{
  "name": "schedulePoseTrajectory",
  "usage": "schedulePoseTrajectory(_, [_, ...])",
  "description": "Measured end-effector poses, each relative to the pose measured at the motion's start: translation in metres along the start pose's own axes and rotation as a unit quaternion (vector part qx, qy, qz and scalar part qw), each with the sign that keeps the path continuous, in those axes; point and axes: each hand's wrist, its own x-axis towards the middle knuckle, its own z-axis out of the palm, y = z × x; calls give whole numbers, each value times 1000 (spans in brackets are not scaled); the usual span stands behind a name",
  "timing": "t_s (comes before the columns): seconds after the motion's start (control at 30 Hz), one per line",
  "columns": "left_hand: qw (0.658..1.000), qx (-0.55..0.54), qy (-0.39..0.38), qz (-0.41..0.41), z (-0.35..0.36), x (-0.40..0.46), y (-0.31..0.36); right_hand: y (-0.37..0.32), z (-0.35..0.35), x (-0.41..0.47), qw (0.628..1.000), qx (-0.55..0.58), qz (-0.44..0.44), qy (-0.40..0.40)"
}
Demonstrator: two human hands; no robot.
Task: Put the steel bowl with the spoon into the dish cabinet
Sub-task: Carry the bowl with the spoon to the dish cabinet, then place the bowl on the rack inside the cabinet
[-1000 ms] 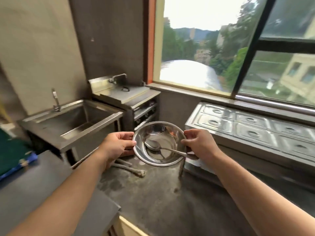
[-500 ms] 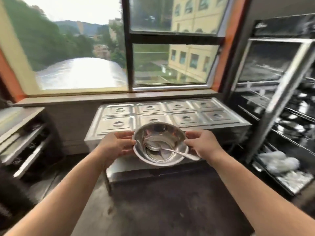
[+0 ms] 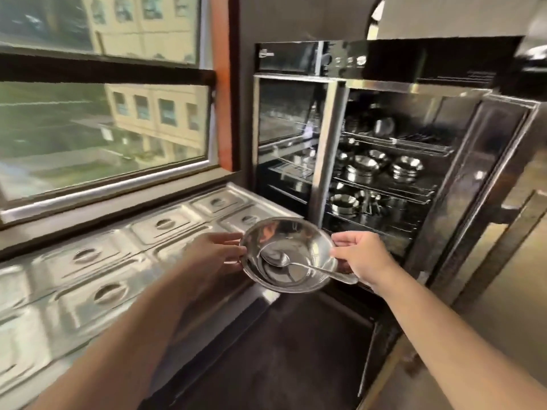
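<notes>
I carry a shiny steel bowl (image 3: 299, 235) level in front of me, with a steel spoon (image 3: 276, 258) lying inside and its handle sticking out over the right rim. My left hand (image 3: 213, 255) grips the bowl's left rim and my right hand (image 3: 364, 255) grips the right rim, next to the spoon handle. Just behind and to the right of the bowl stands the dish cabinet (image 3: 325, 161), its right side open, with wire shelves that hold several steel bowls.
The cabinet's open door (image 3: 488, 184) stands out at the right. A steel food-warmer counter (image 3: 118, 261) with several lidded wells runs along the left under the window (image 3: 100, 119). Dark floor lies below my arms.
The view has swung right from the sink, past the food-warmer counter, to the open dish cabinet. Both hands kept hold of the bowl, which is now close to the cabinet's shelves.
</notes>
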Motion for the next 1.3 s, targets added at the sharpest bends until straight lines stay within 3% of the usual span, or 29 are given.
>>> schedulePoseTrajectory(0.33, [984,42,-172,-15,58,196,21,10,-38,97,986,35,74,143])
schedulePoseTrajectory(0.6, [976,58,-205,-32,149,350,2,55,-97,216,973,17,84,213])
schedulePoseTrajectory(1.0, [974,62,-214,-51,286,547,19,81,-186,417,961,34,114,249])
schedulePoseTrajectory(1.3, [952,72,-287,-75,396,689,3,113,-246,535,931,1,172,321])
